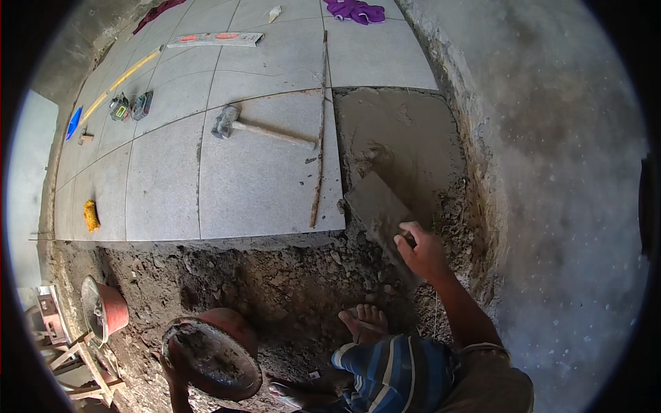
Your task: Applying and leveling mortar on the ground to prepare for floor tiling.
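Note:
My right hand is closed round the handle of a flat rectangular float trowel smeared with grey mortar. Its blade lies at the near edge of a bed of wet mortar, spread in the gap between the grey floor tiles and the wall. At the lower left, my left hand grips the rim of a reddish bucket; most of its fingers are hidden. This bucket is tilted, with mortar residue coating its inside.
A mallet and a long thin rod lie on the tiles. Farther off are a level, a yellow folding rule, a tape measure and purple cloth. A second bucket stands on the rough soil at left.

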`<action>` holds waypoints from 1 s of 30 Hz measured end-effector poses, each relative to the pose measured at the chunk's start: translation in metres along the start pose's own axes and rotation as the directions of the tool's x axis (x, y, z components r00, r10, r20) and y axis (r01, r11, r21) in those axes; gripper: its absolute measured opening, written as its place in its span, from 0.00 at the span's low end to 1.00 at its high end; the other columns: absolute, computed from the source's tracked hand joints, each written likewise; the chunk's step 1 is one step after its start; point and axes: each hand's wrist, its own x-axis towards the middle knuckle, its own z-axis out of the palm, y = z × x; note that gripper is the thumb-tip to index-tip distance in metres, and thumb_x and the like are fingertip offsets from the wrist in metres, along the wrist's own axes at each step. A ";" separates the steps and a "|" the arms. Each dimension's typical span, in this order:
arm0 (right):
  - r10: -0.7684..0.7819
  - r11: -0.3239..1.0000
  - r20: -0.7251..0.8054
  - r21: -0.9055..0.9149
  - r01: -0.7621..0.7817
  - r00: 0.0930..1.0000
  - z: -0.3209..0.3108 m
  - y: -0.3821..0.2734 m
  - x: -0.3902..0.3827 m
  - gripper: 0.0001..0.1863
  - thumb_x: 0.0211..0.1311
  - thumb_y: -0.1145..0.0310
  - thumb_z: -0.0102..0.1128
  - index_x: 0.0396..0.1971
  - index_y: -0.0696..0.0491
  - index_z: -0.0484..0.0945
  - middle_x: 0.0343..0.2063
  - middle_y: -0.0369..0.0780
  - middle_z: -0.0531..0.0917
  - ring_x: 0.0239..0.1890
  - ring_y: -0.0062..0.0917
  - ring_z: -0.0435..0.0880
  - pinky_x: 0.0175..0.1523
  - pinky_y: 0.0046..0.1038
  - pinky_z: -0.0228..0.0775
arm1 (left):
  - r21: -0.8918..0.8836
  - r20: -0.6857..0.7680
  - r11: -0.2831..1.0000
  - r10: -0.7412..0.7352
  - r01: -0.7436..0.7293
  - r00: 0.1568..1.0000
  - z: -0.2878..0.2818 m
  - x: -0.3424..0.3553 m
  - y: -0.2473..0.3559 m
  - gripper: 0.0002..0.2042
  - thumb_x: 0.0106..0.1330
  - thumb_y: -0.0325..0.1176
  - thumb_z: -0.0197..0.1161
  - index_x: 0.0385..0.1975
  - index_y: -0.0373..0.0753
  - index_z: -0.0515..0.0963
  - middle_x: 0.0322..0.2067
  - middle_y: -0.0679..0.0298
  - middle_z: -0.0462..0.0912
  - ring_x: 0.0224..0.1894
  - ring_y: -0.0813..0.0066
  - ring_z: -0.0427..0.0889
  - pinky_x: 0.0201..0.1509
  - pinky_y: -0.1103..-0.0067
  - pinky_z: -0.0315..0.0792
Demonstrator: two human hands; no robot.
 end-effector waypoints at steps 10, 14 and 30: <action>0.127 0.799 0.233 -0.600 0.040 0.964 -0.017 0.044 0.153 0.15 0.65 0.57 0.56 0.43 0.52 0.76 0.32 0.49 0.85 0.37 0.49 0.84 0.42 0.49 0.76 | -0.204 0.008 0.979 0.001 0.001 1.000 0.002 -0.001 -0.006 0.37 0.76 0.62 0.29 0.74 0.40 0.55 0.73 0.64 0.57 0.75 0.67 0.53 0.79 0.70 0.36; 0.150 0.798 0.239 -0.602 0.026 0.959 -0.003 0.044 0.215 0.15 0.66 0.56 0.54 0.40 0.53 0.75 0.35 0.49 0.85 0.40 0.49 0.84 0.44 0.50 0.75 | -0.274 -0.083 0.960 -0.086 0.060 0.993 0.000 -0.004 -0.008 0.36 0.76 0.62 0.29 0.74 0.41 0.55 0.72 0.61 0.58 0.73 0.63 0.56 0.77 0.68 0.45; 0.374 0.817 -0.051 -0.455 -0.355 0.926 0.033 0.043 0.232 0.18 0.65 0.56 0.54 0.38 0.58 0.80 0.41 0.53 0.84 0.47 0.50 0.83 0.52 0.46 0.75 | -0.366 -0.062 0.911 -0.230 0.192 0.971 0.028 -0.017 0.029 0.37 0.74 0.65 0.32 0.75 0.47 0.52 0.73 0.60 0.57 0.73 0.57 0.56 0.75 0.61 0.52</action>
